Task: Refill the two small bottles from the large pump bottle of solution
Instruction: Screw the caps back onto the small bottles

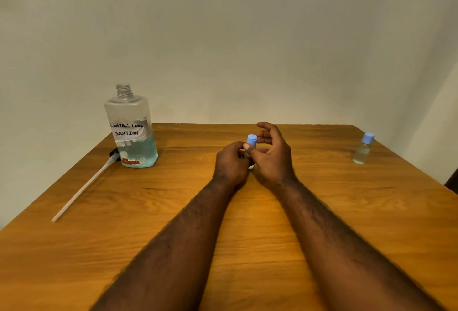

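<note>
The large clear bottle (131, 132), labelled "contact lens solution", stands uncapped at the back left, about a third full of bluish liquid. Its pump head with the long dip tube (84, 186) lies on the table beside it. At the table's middle my left hand (230, 164) is wrapped around a small bottle, whose body is almost wholly hidden. My right hand (270, 154) pinches that bottle's blue cap (252, 140) with thumb and forefinger. A second small clear bottle (363, 149) with a blue cap stands at the far right.
The wooden table (247, 224) ends at a plain wall behind. Its right edge runs just past the second small bottle. The dip tube stretches diagonally toward the front left edge.
</note>
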